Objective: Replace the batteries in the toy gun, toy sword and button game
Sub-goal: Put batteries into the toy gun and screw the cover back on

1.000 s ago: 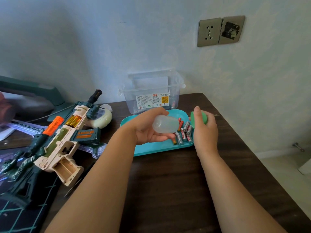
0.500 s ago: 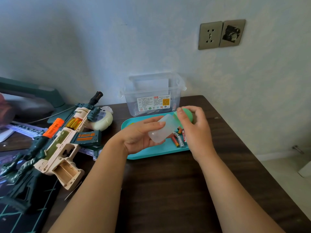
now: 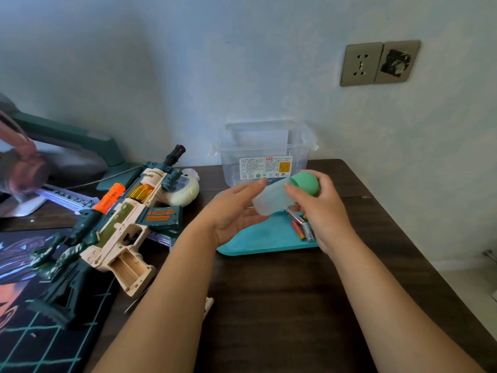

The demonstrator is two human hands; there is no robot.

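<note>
**Two hands hold a capped plastic container over a tray of batteries**

A few slim cylindrical batteries (image 3: 301, 228), red and silver, lie loose at the right end of a smooth teal plastic tray (image 3: 258, 238) in the middle of the table. Just above them, two bare hands hold a small, cloudy translucent container (image 3: 271, 200), tilted, with its domed matte green cap (image 3: 306, 181) at the upper right. The left hand (image 3: 231, 214) cradles the container's body, with the fingers curved beneath and the thumb on top. The right hand (image 3: 322, 211) has its fingers wrapped round the cap, and its thumb presses where the cap meets the body.

Left of the tray the toy gun (image 3: 118, 227) lies slantwise. It is chunky moulded plastic in cream and dark green, with an orange section, and its black muzzle points to the far side. A rectangular hollow is open in its cream grip, nearest the viewer. At its far side rests the button game (image 3: 183, 191), a rounded, glossy cream shell. The toy sword (image 3: 67, 199) runs under the gun, a clear bluish blade with dark markings.

Beyond the tray stands a clear, square-sided storage box (image 3: 263, 152) with a printed label, against a pale textured wall. A brushed-metal socket plate (image 3: 360, 64) sits high on the right. The table (image 3: 282, 305) is dark wood grain. At the near left lies a black mat (image 3: 32, 332) with teal grid lines.
</note>
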